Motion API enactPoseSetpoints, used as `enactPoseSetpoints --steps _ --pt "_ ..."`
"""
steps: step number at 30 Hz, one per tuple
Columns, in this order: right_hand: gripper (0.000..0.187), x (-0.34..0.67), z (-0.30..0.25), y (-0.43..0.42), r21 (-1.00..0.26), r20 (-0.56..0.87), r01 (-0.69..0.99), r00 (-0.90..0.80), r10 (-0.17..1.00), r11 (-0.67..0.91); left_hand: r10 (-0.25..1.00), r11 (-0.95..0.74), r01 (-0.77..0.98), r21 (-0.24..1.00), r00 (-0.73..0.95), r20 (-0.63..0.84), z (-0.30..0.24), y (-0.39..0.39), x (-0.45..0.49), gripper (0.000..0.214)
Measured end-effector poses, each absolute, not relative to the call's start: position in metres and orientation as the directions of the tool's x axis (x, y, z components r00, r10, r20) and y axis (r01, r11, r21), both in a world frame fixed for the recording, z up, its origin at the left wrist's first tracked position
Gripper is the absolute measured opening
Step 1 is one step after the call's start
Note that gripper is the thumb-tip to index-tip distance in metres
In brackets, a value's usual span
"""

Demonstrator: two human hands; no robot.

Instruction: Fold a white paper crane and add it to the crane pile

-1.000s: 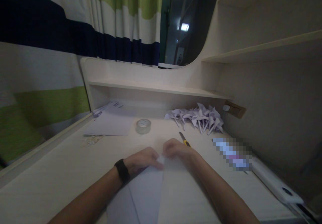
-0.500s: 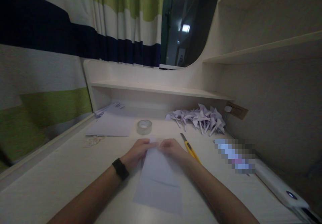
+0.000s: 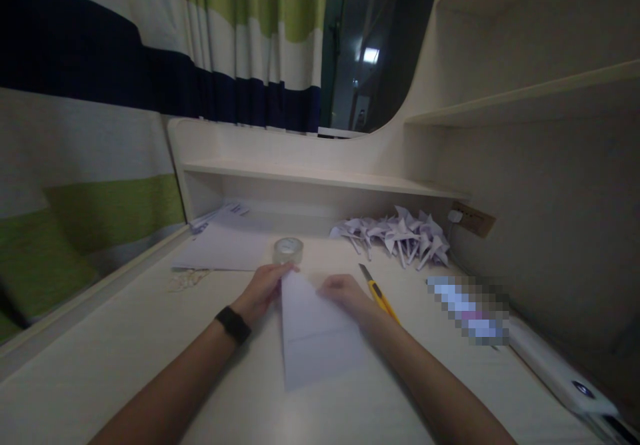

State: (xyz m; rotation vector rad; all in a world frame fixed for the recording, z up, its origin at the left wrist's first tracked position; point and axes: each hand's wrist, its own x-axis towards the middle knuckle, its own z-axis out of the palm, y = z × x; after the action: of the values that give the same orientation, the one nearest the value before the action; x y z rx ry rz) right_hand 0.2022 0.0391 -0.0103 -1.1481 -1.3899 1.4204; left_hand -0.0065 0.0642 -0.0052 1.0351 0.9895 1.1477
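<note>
So the folded white paper (image 3: 320, 348) sat in the middle of the desk (image 3: 125, 345), between both hands, with a crease line across it. The left hand (image 3: 263, 289), black band on the wrist, had its top corner pinched, thumb on top, just in front of the tape roll (image 3: 288, 251). The right hand (image 3: 345, 293) had its fingers curled in at the paper's right edge, though I couldn't tell if they were actually gripping it. A yellow cutter (image 3: 379, 293) lay just beside that hand, paper pinwheels (image 3: 400, 235) behind.
</note>
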Motion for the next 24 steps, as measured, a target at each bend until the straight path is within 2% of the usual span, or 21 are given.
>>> enactPoseSetpoints --steps 7,15,19,24 --pt "0.023 0.211 -0.01 0.045 -0.999 -0.03 -0.009 -0.242 0.97 -0.033 0.998 0.063 -0.23 0.971 0.027 -0.059 -0.003 0.075 -0.023 0.04" --pt "0.02 0.242 -0.005 0.061 -0.996 -0.012 -0.086 -0.163 0.987 -0.026 1.0 0.008 -0.438 0.899 -0.024 -0.021 -0.009 0.09 -0.038 0.039" --pt "0.024 0.246 0.001 0.061 -0.995 0.089 0.039 -0.121 0.989 0.094 1.0 0.023 -0.411 0.911 0.016 -0.018 -0.012 0.085 -0.033 0.041" --pt "0.036 0.225 -0.007 0.053 -0.965 0.073 0.212 -0.348 0.935 0.155 0.993 0.044 -0.308 0.95 0.121 -0.006 -0.012 0.07 -0.012 0.043"
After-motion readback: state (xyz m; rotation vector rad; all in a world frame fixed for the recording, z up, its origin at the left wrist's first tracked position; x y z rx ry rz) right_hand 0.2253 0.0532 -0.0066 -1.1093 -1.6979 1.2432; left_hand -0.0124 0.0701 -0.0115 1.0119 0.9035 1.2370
